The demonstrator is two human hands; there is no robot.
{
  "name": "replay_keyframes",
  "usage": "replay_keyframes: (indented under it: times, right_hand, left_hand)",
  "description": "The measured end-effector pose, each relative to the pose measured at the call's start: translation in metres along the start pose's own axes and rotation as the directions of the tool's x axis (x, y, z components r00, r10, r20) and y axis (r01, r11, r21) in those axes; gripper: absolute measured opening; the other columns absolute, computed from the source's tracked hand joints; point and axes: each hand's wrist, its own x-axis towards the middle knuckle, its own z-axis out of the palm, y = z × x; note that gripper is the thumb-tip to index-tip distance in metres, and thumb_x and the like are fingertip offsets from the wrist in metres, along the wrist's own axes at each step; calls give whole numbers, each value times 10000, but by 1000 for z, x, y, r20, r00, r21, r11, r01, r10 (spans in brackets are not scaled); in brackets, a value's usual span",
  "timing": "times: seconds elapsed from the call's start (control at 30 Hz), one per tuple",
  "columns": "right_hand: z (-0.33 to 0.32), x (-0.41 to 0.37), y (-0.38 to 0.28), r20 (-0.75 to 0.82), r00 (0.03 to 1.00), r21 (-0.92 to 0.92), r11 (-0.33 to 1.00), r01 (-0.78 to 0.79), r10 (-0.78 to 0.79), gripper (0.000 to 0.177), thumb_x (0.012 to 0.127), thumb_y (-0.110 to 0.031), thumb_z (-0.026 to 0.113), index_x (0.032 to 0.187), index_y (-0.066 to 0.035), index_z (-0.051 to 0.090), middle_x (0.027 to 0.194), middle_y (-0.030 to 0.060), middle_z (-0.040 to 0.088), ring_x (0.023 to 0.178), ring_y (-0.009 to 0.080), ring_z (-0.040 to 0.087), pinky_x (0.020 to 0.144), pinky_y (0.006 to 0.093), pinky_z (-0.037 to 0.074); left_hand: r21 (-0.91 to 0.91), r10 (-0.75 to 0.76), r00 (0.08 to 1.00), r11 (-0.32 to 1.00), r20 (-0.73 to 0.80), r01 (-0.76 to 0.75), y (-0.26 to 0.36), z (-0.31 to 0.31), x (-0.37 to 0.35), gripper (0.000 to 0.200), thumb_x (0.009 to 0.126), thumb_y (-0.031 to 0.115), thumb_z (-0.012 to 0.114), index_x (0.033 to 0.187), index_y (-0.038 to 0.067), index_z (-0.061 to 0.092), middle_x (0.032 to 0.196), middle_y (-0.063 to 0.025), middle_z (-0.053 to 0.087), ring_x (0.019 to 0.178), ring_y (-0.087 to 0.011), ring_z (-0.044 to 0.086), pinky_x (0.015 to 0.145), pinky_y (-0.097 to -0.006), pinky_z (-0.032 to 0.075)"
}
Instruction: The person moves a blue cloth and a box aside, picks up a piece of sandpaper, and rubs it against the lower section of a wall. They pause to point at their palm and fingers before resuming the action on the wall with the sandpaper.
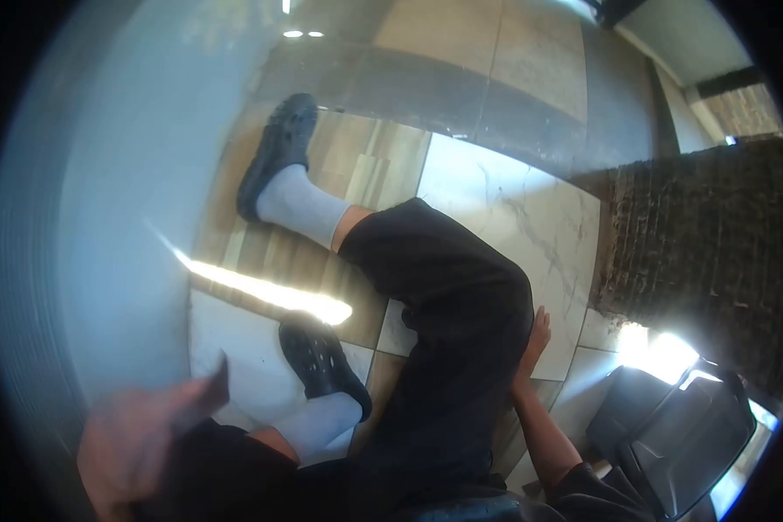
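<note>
My left hand (130, 435) is at the lower left, blurred, beside my dark trouser leg. A small dark pointed piece (215, 389) sticks out from its fingers; what it is cannot be made out. Against the outer side of my bent right knee (505, 296) rests my right hand (537, 339), fingers stretched out and partly hidden by the knee, with nothing visible in it. Both feet wear grey socks and dark clogs, one clog (278, 152) farther forward and the other (315, 357) nearer.
The floor has wood-look tiles (278, 252) and white marbled tiles (513, 209). A pale, smooth surface (139, 174) rises along the left. On the right are a dark, rough-textured surface (696, 252) and a black case-like object (687, 435). Bright sunlight streaks the floor.
</note>
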Motion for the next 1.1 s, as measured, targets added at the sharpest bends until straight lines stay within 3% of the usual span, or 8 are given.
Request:
replay_keyframes:
  times: [0.13, 0.27, 0.33, 0.53, 0.6, 0.9, 1.0, 1.1]
  right_hand:
    - [-2, 2, 6, 82, 996, 38, 998, -47, 44, 643, 939, -308, 564, 1493, -41, 373, 1601, 267, 256, 1500, 445, 206, 1190, 613, 137]
    - [-27, 11, -11, 124, 992, 72, 996, -48, 38, 641, 841, -192, 567, 1440, -19, 418, 1574, 274, 286, 1490, 456, 212, 1173, 638, 168]
    - [-22, 12, -8, 85, 994, 89, 994, -69, 61, 679, 811, -209, 579, 1446, -33, 412, 1582, 257, 277, 1492, 444, 207, 1172, 647, 168]
    - [-28, 9, -7, 152, 984, 110, 987, -114, 96, 693, 815, -250, 598, 1456, -73, 408, 1600, 212, 264, 1499, 409, 203, 1183, 630, 158]
    - [-25, 11, -8, 126, 986, 122, 985, -122, 107, 684, 821, -242, 600, 1457, -78, 410, 1600, 206, 264, 1498, 407, 205, 1185, 624, 161]
    - [-13, 4, -1, 110, 983, 127, 979, -159, 145, 606, 867, -174, 570, 1452, -108, 426, 1595, 171, 294, 1492, 396, 234, 1169, 637, 206]
    - [-21, 9, -2, 98, 985, 185, 970, -157, 141, 595, 860, -171, 569, 1437, -109, 440, 1593, 176, 298, 1486, 398, 244, 1171, 629, 211]
    - [-37, 5, -14, 127, 965, 169, 954, -247, 228, 576, 845, -176, 585, 1407, -112, 475, 1587, 166, 316, 1480, 380, 261, 1179, 600, 220]
  left_hand:
    - [193, 55, 910, 970, 411, -146, 25, -20, 125, 342, 915, 42, 530, 1233, -4, 647, 920, -190, 714, 785, -308, 690, 830, -374, 520]
    - [-1, 382, 905, 921, 184, -389, -17, -36, 290, 417, 873, 36, 486, 1269, 7, 614, 1119, -222, 692, 1031, -388, 676, 943, -433, 501]
    - [139, 284, 959, 949, 11, -283, -33, -40, 365, 399, 899, 44, 519, 1290, 22, 594, 1218, -246, 649, 1142, -415, 613, 1018, -440, 462]
    - [338, 221, 907, 875, 358, -347, 56, -104, 409, 411, 921, 41, 500, 1326, 40, 568, 1212, -245, 648, 1154, -409, 605, 1003, -444, 461]
    - [164, 519, 851, 836, 76, -524, 93, -104, 421, 400, 922, 54, 502, 1315, 56, 574, 1183, -236, 657, 1124, -409, 612, 977, -453, 471]
    - [577, 455, 884, 695, 110, -429, 127, -130, 516, 375, 906, 95, 553, 1280, 95, 591, 1116, -214, 675, 1016, -414, 638, 866, -461, 513]
    - [508, 745, 667, 574, 2, -642, 92, -150, 610, 396, 926, 90, 547, 1321, 74, 572, 1184, -217, 659, 1069, -412, 623, 919, -465, 497]
    - [419, 663, 748, 689, -33, -591, 98, -155, 656, 415, 956, 86, 519, 1369, 54, 542, 1219, -217, 647, 1144, -414, 590, 994, -461, 459]
